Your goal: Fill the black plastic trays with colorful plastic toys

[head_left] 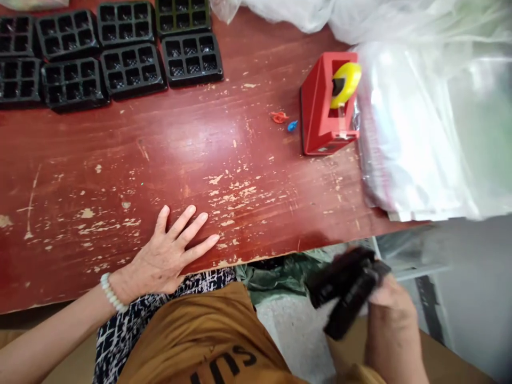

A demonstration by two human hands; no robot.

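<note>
My left hand (170, 250) lies flat on the worn red table (192, 154) near its front edge, fingers spread and holding nothing. A pale bead bracelet (112, 293) circles that wrist. Beyond the table's front edge, low on the right, my right hand (390, 298) grips black plastic trays (348, 290), blurred by motion. They look like two pieces, tilted and slightly apart; their cells cannot be made out. At the back left, several black six-cell seedling trays (134, 69) stand in two rows on the table.
A red tape dispenser (320, 106) with a yellow roll (347, 85) stands at the right. Left of it lie a small orange piece (279, 117) and a blue one (292, 126). Clear plastic bags (420, 128) cover the table's right end. Green sheeting (276, 277) hangs below the front edge.
</note>
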